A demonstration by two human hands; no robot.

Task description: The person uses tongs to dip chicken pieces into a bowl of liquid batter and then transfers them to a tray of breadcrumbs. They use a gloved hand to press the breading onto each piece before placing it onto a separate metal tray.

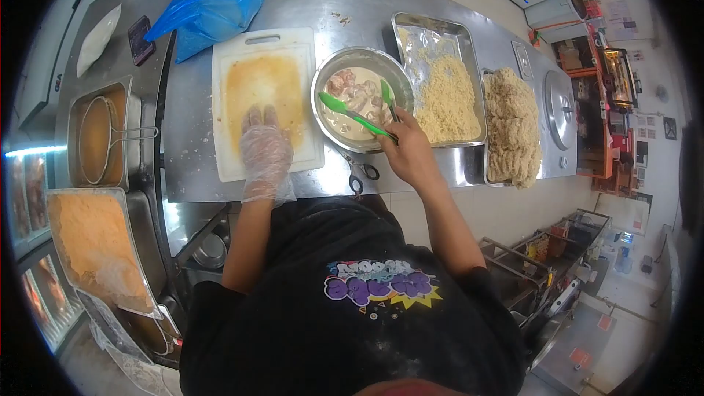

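My left hand [265,148], in a clear plastic glove, rests on the white cutting board [312,158] with its fingers stretched out flat. A wet yellowish stain covers the board's middle under the fingertips. My bare right hand [412,152] is closed on green-tipped tongs [378,129]. The tongs' two tips are spread apart over a steel bowl [367,59]. Inside the bowl, pieces of raw meat [361,95] sit in a creamy pale liquid. Below the bowl lie scissors [357,176] with black handles, near my right hand.
Right of the bowl, a metal tray [480,114] holds yellow crumbs; beyond it are stacked breaded pieces [512,128] and a round lid [559,110]. A blue plastic bag [216,15] lies at the back left. Farther left are a strainer [110,139] and an orange powder tray [95,238].
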